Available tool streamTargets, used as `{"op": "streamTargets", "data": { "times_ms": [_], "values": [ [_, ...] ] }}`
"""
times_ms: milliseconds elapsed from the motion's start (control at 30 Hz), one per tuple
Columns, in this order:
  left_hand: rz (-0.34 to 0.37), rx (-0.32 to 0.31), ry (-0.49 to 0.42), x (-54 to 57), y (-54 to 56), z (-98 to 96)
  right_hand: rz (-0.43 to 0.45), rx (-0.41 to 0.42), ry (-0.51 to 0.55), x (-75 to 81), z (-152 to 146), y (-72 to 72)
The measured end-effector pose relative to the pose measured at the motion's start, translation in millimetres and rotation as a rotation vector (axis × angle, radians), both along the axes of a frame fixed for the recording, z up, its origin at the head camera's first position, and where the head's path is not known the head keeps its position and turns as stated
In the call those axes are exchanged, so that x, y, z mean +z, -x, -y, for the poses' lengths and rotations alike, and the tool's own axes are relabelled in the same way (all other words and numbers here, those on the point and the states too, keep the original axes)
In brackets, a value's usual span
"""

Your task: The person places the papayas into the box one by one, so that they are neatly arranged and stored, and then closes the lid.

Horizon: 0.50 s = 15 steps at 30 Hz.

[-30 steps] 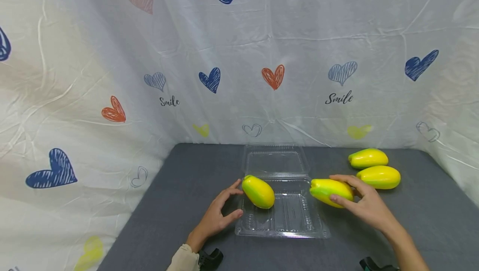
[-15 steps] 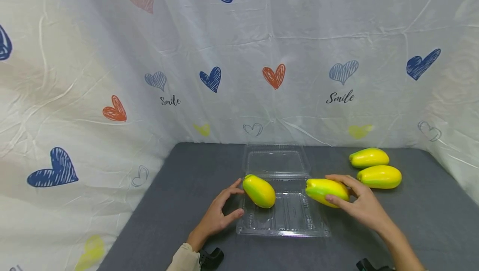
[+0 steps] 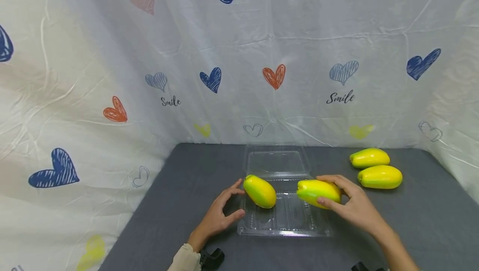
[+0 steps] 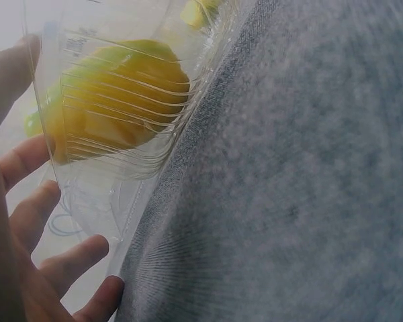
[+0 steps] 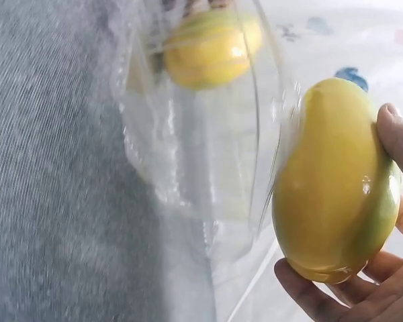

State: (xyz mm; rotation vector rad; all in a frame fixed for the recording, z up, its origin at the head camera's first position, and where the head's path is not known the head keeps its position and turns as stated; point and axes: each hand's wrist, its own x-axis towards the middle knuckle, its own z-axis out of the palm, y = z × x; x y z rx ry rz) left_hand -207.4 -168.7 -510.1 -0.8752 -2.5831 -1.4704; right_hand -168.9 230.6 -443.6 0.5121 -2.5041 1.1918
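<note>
My right hand [image 3: 355,204] grips a yellow-green papaya [image 3: 318,193] from its right side, thumb in front and fingers behind, over the right part of a clear plastic clamshell box [image 3: 288,233]. The right wrist view shows this papaya [image 5: 336,181] close up, held at its side and blunt end. Inside the box, on the left, lies another papaya [image 3: 260,192], seen through the clear wall in the left wrist view. My left hand [image 3: 217,215] is spread at the box's left edge, its thumb and fingertips right at the wall; nothing is gripped in it.
Two more papayas, a rear one [image 3: 369,158] and a nearer one [image 3: 379,177], lie side by side at the back right of the grey table [image 3: 168,196]. The box's lid [image 3: 277,161] is folded back towards the heart-patterned curtain [image 3: 239,55] behind.
My right hand has carried its papaya leftwards, from the box's right edge to over its right half. The left hand and the other papayas have stayed in place.
</note>
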Motion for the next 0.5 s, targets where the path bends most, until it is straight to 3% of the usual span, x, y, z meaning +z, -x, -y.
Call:
{"op": "streamTargets", "data": {
  "times_ms": [500],
  "values": [
    [-0.013,0.009,0.016,0.0,-0.4,-0.6,0.007,0.074,0.026,-2.8,22,-1.6]
  ]
}}
